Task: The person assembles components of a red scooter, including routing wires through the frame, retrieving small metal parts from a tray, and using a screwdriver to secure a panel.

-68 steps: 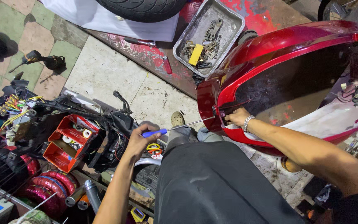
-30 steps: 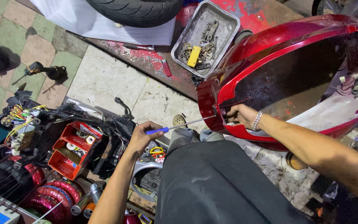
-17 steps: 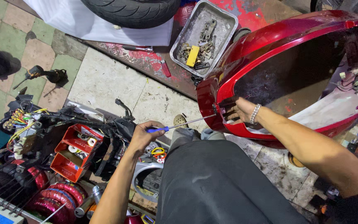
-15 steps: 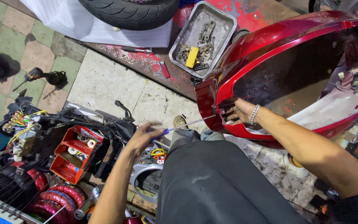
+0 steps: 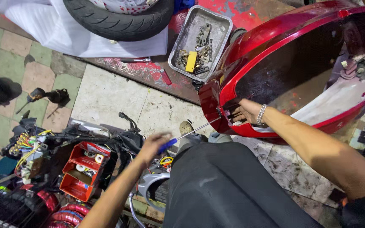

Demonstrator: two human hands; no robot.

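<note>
My left hand (image 5: pixel 153 145) grips the blue handle of a long screwdriver (image 5: pixel 191 133). Its thin shaft slants up to the right, with the tip at the front end of a glossy red scooter body panel (image 5: pixel 271 40). My right hand (image 5: pixel 245 113), a bead bracelet on its wrist, reaches inside the panel's rim right beside the tip, fingers hooked on the inner edge. The panel lies hollow side up across the right of the view. My dark-trousered knee (image 5: pixel 224 185) is below both arms.
A metal tray (image 5: pixel 221 29) of bolts and small parts with a yellow piece lies behind the panel. A black tyre (image 5: pixel 119 21) rests on white sheeting. At left are a red parts organiser (image 5: pixel 83 171), tangled wiring (image 5: pixel 28 147) and black scooter parts on tiled floor.
The view has shifted slightly. My left hand has moved a little on the screwdriver handle and appears blurred; my right hand stays inside the panel's edge.
</note>
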